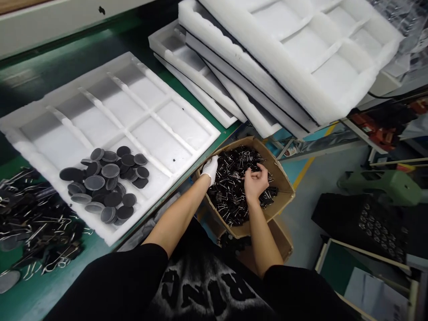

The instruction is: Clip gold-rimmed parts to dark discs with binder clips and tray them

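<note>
Black binder clips (pixel 230 196) with thin, silvery wire handles lie jumbled in a cardboard box (pixel 283 189) below the bench edge. The right hand (pixel 257 182) is over them, fingers curled toward the thumb; the left hand (pixel 210 168) (in a white glove) is at the box's left side — whether either grips a clip, I cannot tell. On the green worktop (pixel 96 44), a white foam tray (pixel 187 122) bears dark round discs (pixel 111 170) — beside stacked foam trays (pixel 301 53). A yellow line (pixel 303 173) crosses the floor.
</note>
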